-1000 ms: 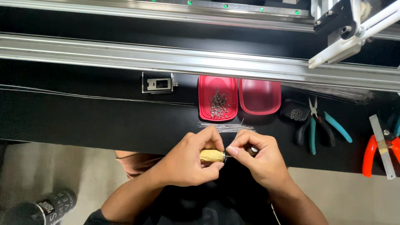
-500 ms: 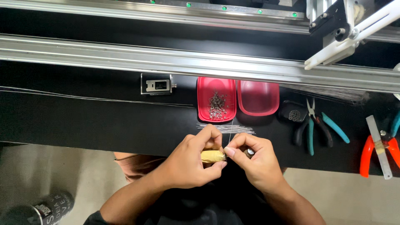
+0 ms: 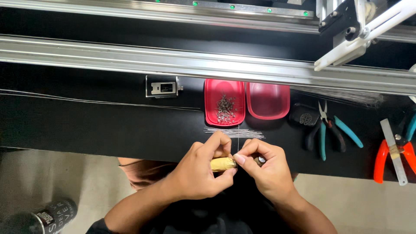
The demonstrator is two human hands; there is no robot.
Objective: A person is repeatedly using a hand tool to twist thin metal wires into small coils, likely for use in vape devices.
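My left hand grips a small yellowish wooden handle at the front edge of the black bench. My right hand pinches a thin steel wire that stands up from the handle's tip, with a small dark part tucked under its fingers. Just beyond my hands lies a flat bundle of thin wires. A red tray holding several small metal pieces sits behind that, with an empty red tray beside it.
Teal-handled pliers and a black tool lie to the right, and orange-handled cutters with a metal ruler at the far right. An aluminium rail runs across the back. A small metal block sits left of the trays.
My hands stay together on the handle. The right fingers have shifted slightly, now pinching the wire upright at the handle's tip.
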